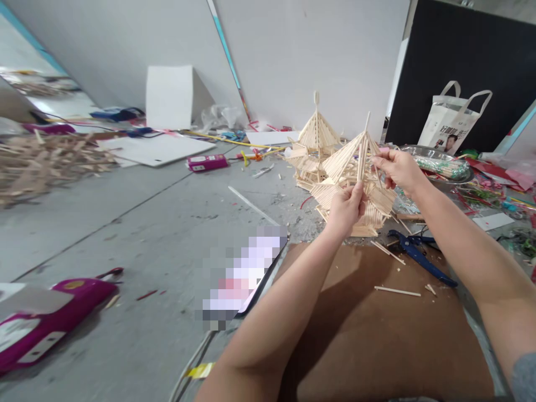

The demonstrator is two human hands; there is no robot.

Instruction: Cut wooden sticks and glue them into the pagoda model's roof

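A pavilion model [343, 162] of thin pale wooden sticks stands at the far edge of the brown board, its pointed roof topped by an upright stick. My left hand [347, 211] is closed at the front of its roof, fingers pinched at the lower end of the roof sticks. On the roof's right side, my right hand [397, 170] pinches a thin wooden stick [379, 177] that slants downward. Behind and to the left stands a second stick pavilion [317, 134] with a finial on top. Parts of the near model are hidden behind my hands.
Blue-handled cutters [422, 257] and loose sticks lie on the brown board [389, 335]. Left of it is a phone [251, 273] with a cable. Purple devices [62, 318] rest on the floor. A metal tray [444, 170] and a white bag [448, 123] stand at right.
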